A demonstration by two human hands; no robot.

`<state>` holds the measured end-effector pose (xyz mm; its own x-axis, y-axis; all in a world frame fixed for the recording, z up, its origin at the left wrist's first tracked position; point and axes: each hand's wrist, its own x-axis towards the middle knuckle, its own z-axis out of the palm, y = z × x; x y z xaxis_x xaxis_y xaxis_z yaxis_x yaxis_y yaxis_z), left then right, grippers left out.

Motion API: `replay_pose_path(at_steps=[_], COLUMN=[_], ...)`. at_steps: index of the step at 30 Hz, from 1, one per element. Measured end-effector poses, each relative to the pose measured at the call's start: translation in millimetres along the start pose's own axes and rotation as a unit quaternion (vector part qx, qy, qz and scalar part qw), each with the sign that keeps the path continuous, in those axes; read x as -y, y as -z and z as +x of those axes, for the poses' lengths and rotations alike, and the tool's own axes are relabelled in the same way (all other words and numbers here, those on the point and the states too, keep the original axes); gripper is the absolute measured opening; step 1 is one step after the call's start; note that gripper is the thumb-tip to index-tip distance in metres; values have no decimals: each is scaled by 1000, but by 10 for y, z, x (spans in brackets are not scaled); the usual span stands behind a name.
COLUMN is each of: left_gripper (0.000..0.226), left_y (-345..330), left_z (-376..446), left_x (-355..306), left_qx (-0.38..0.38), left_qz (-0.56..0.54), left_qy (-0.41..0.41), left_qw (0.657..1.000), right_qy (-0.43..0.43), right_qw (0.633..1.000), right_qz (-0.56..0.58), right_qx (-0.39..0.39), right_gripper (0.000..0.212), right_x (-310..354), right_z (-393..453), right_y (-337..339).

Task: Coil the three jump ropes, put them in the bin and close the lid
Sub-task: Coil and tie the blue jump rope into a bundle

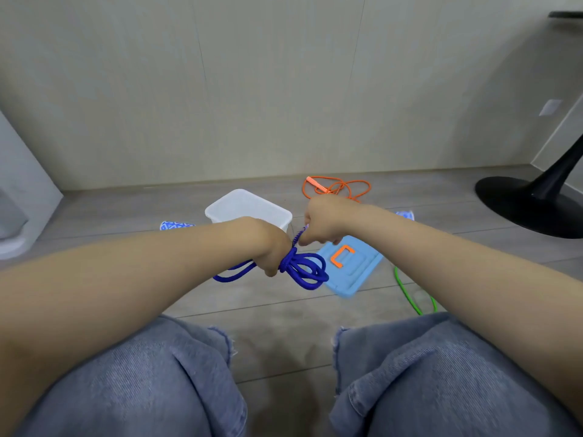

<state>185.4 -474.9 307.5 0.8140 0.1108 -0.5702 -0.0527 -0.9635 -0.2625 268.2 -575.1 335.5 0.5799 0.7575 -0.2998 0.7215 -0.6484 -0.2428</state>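
At the left, the left hand [268,247] is closed in a fist around the middle of the blue jump rope [303,269], pinching a bundle of loops that hangs in the air above the floor [284,313], in front of the knees [157,373]. The bundle's long axis runs roughly left to right and sags slightly toward the person, with one looped end sticking out to the left of the fist and a fuller cluster of loops spilling to the right. Just behind the left wrist stands the clear bin [249,206], open and apparently empty. The right hand [321,222] is also closed, pinching the ridged handle end of the blue rope, which rises steeply from the bundle up to its fingers; it looks like a wrap being cinched around the coil. The risk here is that a loose wrap, or a slack left fist, lets the springy loops fan out and the coil fall apart before it reaches the bin. Below the right hand, the blue lid [350,266] lies flat on the floor with its orange latch [342,255] up, long side angled from near left to far right. Beyond the right hand the orange jump rope [337,187] lies uncoiled by the wall, and at the right the green jump rope [410,294] trails under the forearm; either could snag a foot or the lid.
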Motion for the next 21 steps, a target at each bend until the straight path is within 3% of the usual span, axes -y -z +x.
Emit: replay_pose_path(at_steps=[3,6,8,11,13,19,21], left_gripper=[7,14,21,21,16,20,21], left_y=[-132,-171,-166,-176,-161,-97,-79], left_z=[124,153,124,110,73,86,82], left_x=[116,264,355,517,590,714,719], left_qx=[-40,-109,-129,-148,-115,-26,-21], left_qz=[-75,-231,-366,-556,-637,-758,-775], left_qy=[42,66,54,35,26,-51,-69], left_qw=[995,965,920,817,762,650,628], right_qy=[-54,-36,-8,13,2,-12,5], right_qw=[958,922,900,896,903,922,932], right_qz=[268,372,419,422,402,367,345], right_qx=[82,101,119,140,150,126,114], right_gripper=[15,6,12,17,18,11,18], right_x=[126,184,217,224,201,115,81], right_z=[-35,-49,-53,-74,-81,-76,-78], right_y=[-30,-69,-94,-145,-177,-158,-192])
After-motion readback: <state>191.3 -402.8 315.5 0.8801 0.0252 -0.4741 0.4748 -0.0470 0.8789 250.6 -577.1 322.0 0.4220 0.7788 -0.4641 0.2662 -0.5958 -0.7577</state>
